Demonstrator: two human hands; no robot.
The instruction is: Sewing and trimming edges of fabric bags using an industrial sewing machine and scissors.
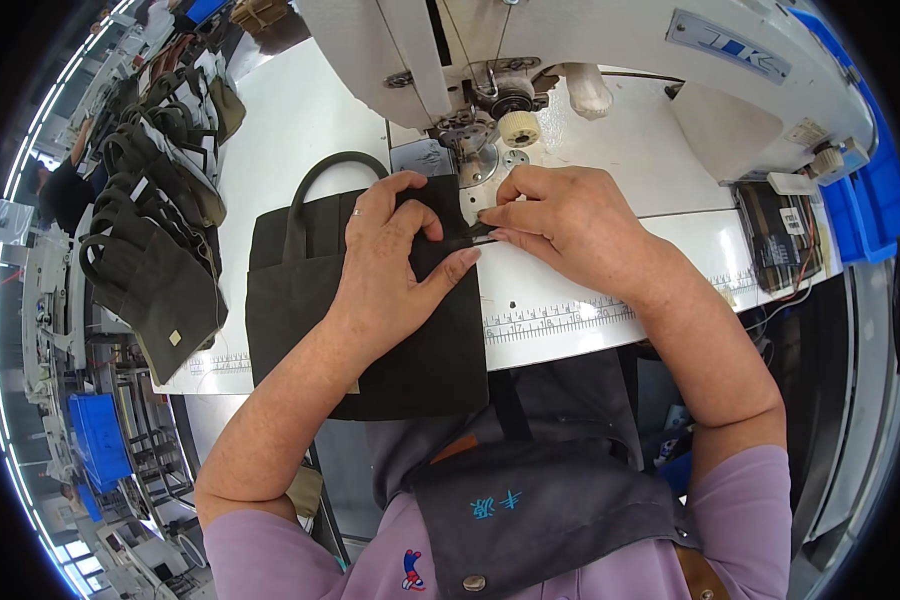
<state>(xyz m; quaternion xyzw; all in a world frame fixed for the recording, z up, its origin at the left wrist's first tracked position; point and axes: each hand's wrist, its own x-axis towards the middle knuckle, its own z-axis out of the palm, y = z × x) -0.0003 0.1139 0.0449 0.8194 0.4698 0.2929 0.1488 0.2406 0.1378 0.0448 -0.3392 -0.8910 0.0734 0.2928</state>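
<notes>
A dark olive fabric bag (pixel 300 320) with a looped handle lies flat on the white sewing table (pixel 290 130), below the sewing machine's needle area (pixel 475 150). My left hand (pixel 395 260) presses down on the bag's upper right part, fingers spread, thumb stretched toward the right edge. My right hand (pixel 565 225) pinches the bag's right edge, or a small piece at it, just below the presser foot.
A stack of finished dark bags (pixel 155 230) hangs off the table's left side. The white sewing machine (pixel 610 40) fills the top. A ruler strip (pixel 560 318) runs along the table's front edge. Blue bins (pixel 875 190) sit at right; a blue crate (pixel 95 435) sits below left.
</notes>
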